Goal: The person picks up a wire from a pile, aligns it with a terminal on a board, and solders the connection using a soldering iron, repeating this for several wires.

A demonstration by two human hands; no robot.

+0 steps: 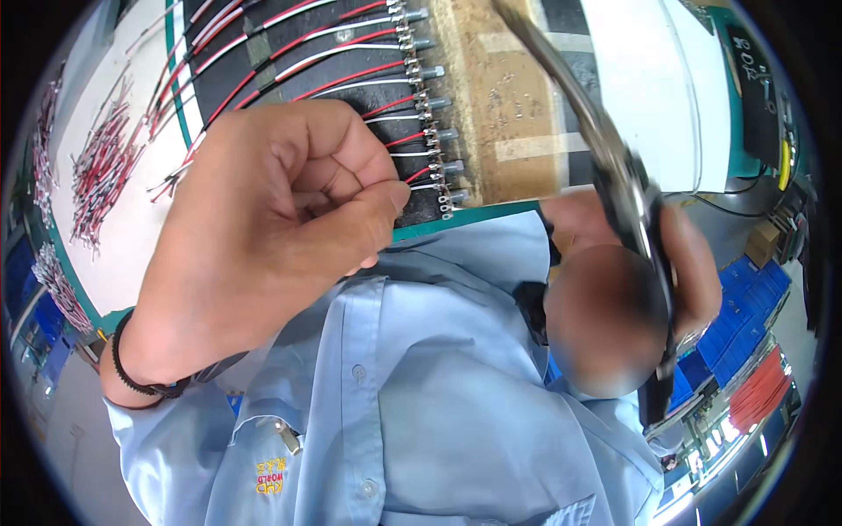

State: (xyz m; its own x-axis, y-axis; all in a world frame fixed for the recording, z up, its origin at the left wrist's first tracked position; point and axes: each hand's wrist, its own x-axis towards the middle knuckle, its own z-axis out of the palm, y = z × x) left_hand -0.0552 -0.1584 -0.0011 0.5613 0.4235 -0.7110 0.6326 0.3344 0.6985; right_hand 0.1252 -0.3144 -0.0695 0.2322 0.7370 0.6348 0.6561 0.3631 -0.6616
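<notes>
My left hand [272,219] is closed in a pinch, thumb against forefinger, with a thin red wire [417,175] coming out at the fingertips. That wire runs to the near end of a row of small metal-tabbed components [434,102], each with a grey stub on its right. Red and white wires [346,83] lead left from the row across a black surface. On the right, my right hand [693,272] is wrapped round a long, dark metallic tool [627,180]. The tool slants up and away past the brown board; motion smears it, so its kind is unclear.
A brown, solder-spattered board [509,96] with pale tape strips lies right of the row. Bundles of red and white wires [105,167] lie on white sheeting at left. A white sheet [658,105] and a dark box with cables [750,96] are at right.
</notes>
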